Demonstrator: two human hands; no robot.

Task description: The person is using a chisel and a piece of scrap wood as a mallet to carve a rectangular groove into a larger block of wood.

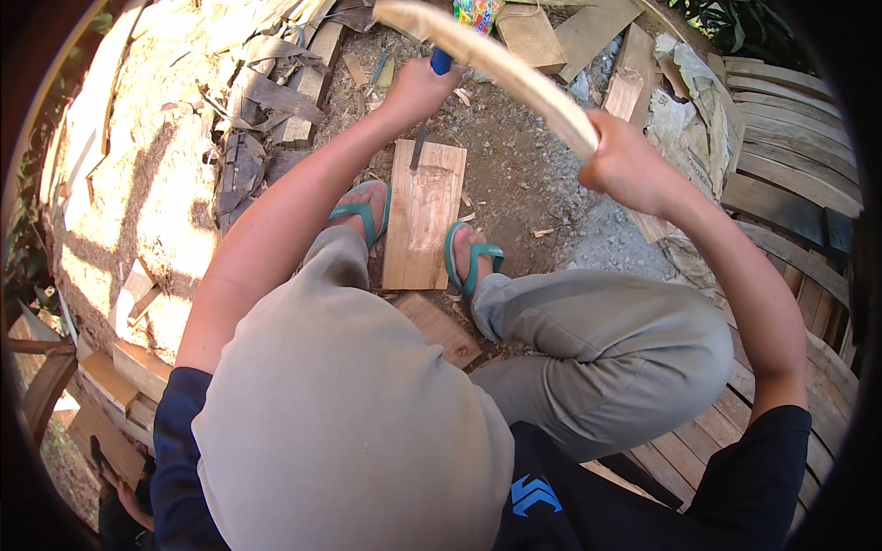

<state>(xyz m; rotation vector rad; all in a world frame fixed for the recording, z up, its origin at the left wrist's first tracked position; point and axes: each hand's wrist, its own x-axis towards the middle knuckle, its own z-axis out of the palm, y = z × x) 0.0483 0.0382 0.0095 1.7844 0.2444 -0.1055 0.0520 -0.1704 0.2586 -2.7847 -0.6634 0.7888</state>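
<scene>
A chisel [418, 147] was gripped by its blue handle in the left hand [421, 95], the fingers closed around it, and its blade was pointed down at the far end of a shallow recess [434, 213] cut in a wooden board [399, 243]. A pale, curved wooden stick [501, 72] was clenched at its near end in the right hand [634, 163] and held slantwise across the far side, close to the chisel handle; whether the two were touching could not be told. The board was laid on the ground [519, 202] between the left foot [365, 199] and the right foot [467, 253], both shod in teal sandals.

The left knuckles could be struck if a blow were aimed slightly off, since little of the handle was left showing above the fist. The open toes could be cut if the blade were allowed to skid sideways. The board could be shifted, as no clamp was seen on it, and the recess edge could be split if too deep a bite were taken.
</scene>
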